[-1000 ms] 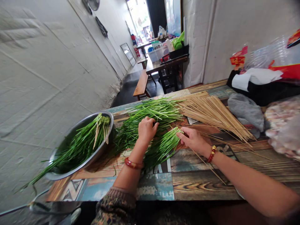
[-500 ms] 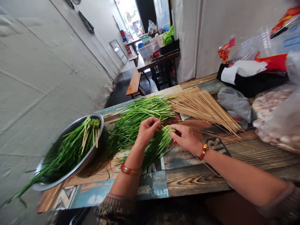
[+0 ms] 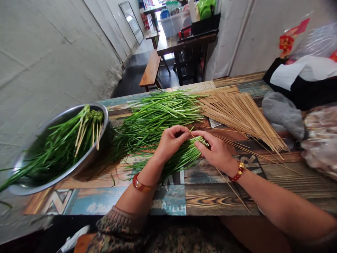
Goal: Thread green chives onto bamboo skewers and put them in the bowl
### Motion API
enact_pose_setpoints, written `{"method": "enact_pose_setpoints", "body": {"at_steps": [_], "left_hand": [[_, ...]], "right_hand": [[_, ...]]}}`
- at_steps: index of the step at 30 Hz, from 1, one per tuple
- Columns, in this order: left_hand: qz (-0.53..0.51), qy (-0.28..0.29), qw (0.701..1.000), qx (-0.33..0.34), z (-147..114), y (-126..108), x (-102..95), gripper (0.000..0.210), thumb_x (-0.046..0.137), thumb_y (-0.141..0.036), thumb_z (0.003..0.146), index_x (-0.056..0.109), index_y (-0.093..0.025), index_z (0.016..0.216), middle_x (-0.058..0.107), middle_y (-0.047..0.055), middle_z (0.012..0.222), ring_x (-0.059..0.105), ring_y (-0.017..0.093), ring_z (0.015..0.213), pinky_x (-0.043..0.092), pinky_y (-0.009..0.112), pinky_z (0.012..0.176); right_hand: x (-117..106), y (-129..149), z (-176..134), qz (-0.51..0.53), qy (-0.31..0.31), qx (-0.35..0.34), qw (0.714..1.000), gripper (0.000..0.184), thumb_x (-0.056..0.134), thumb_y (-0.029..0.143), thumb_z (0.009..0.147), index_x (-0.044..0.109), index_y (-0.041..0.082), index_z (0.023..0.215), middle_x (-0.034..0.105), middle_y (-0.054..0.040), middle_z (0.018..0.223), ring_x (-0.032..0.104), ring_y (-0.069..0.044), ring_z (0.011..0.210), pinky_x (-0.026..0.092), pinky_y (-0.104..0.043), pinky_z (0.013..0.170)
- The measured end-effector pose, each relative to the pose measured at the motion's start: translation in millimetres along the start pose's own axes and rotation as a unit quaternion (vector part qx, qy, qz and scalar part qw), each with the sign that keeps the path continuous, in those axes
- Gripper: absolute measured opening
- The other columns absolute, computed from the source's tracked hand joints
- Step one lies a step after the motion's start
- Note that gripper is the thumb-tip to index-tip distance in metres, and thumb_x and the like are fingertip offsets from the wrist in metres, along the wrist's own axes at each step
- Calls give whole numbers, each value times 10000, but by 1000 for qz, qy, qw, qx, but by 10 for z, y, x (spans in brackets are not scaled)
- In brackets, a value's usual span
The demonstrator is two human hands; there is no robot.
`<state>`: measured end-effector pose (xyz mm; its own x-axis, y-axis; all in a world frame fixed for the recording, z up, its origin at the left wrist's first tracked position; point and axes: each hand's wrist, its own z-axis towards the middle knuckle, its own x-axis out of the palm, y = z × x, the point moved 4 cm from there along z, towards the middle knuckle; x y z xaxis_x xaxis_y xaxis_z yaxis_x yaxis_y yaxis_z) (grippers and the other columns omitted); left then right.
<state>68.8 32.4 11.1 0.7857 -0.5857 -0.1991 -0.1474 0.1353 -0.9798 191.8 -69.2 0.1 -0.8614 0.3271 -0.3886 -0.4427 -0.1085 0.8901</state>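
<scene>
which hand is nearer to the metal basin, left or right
Left. The left hand is to the right of the metal basin, apart from it; the right hand is farther off, beyond the left one.

Here on my tabletop it's all wood grain, streaked and worn-looking, with flaky blue paint patches. Green stalks next, smooth with a soft gloss, and up against them the skewers: pale, dry, matt wood. Over on my left, the basin gleams, smooth bare metal. My bangle shines, polished and glassy; my bracelet answers with glossy red and gold-coloured beads. My cuff is ribbed, matt knit. Away to the right, a grey bag, thin crumpled plastic! And that wall: matt, rough, uneven.
</scene>
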Motion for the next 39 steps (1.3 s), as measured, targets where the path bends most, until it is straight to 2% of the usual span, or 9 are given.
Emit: {"method": "enact_pose_setpoints", "body": {"at_steps": [4, 11, 21, 27, 34, 39], "left_hand": [[15, 0, 1000, 22, -23, -9, -19, 134, 695, -265, 738, 694, -130, 731, 670, 28, 715, 566, 116, 661, 436, 216, 631], [61, -5, 997, 55, -47, -46, -7, 117, 668, -241, 745, 692, -132, 710, 663, 28, 701, 558, 119, 658, 428, 219, 629], [73, -7, 995, 64, -56, -67, -6, 112, 661, -234, 758, 695, -143, 702, 657, 22, 695, 555, 118, 651, 428, 223, 640], [96, -5, 992, 77, -62, -92, -7, 114, 643, -223, 774, 693, -141, 713, 661, 23, 710, 555, 118, 660, 428, 227, 651], [117, 0, 989, 91, -69, -102, 1, 128, 632, -219, 788, 687, -145, 699, 655, 24, 697, 562, 124, 659, 423, 231, 648], [178, -6, 974, 142, -77, -129, -4, 132, 610, -191, 813, 682, -151, 710, 649, 27, 707, 575, 125, 673, 426, 234, 659]], "right_hand": [[7, -19, -14, 1, 18, 10, 1000, 281, 511, 288, 902, 624, 219, 1150, 692, -60, 1125, 672, -205, 900, 560, -331, 760], [2, -30, -21, -15, 12, 21, 1000, 276, 523, 287, 897, 643, 213, 1135, 704, -65, 1097, 682, -203, 867, 560, -311, 704], [-2, -11, -6, -28, -1, 10, 1000, 263, 533, 254, 872, 671, 214, 1092, 726, -59, 1062, 696, -200, 837, 557, -294, 654], [7, -22, -2, -35, -4, 1, 999, 268, 532, 246, 872, 681, 203, 1091, 731, -62, 1062, 694, -190, 808, 556, -300, 690], [5, -26, -6, -33, 1, 10, 999, 264, 532, 262, 877, 683, 199, 1085, 732, -61, 1037, 696, -186, 781, 558, -290, 660], [11, -33, -2, -39, -12, -17, 999, 247, 540, 232, 866, 692, 206, 1058, 739, -56, 1045, 695, -203, 898, 545, -328, 815]]}}
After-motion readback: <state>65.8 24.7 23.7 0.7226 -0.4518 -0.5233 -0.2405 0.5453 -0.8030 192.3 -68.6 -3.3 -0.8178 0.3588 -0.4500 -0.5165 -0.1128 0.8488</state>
